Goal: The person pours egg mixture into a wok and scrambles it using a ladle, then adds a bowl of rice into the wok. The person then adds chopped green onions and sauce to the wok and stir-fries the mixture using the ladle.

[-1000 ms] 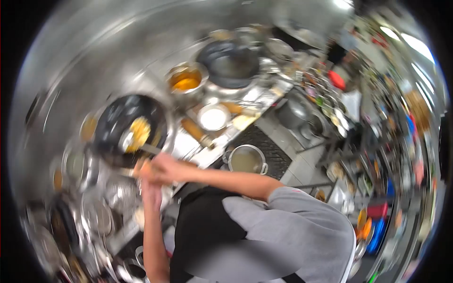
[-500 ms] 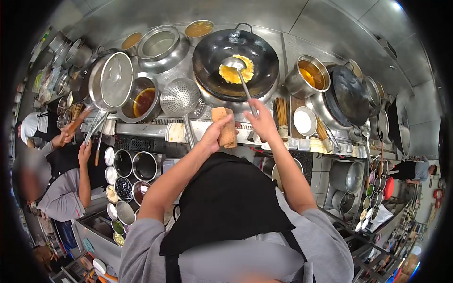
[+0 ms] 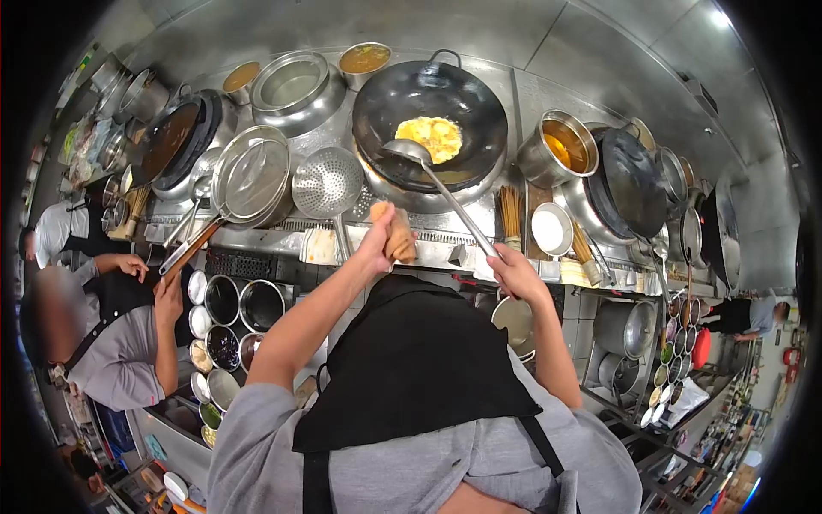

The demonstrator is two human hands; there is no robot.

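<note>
My left hand (image 3: 377,244) is closed around a folded brown cloth (image 3: 401,238), held in front of the stove edge and somewhat blurred. In my right hand (image 3: 518,272) is the end of a long-handled metal ladle (image 3: 459,208). The ladle's bowl reaches into the black wok (image 3: 479,103), just left of and below a yellow sheet of egg (image 3: 438,135). That egg lies spread in the wok's bottom.
Left of the wok rest a perforated skimmer (image 3: 327,182) and a mesh strainer (image 3: 253,178) over a pot. A steel pot of orange liquid (image 3: 561,156), a bamboo brush (image 3: 509,214) and a white bowl (image 3: 552,230) stand at right. A co-worker (image 3: 120,343) is at far left.
My right hand has drawn back toward me and right, taking the ladle bowl off the egg. The cloth has tilted in my left hand. The co-worker's strainer has come down over the pot.
</note>
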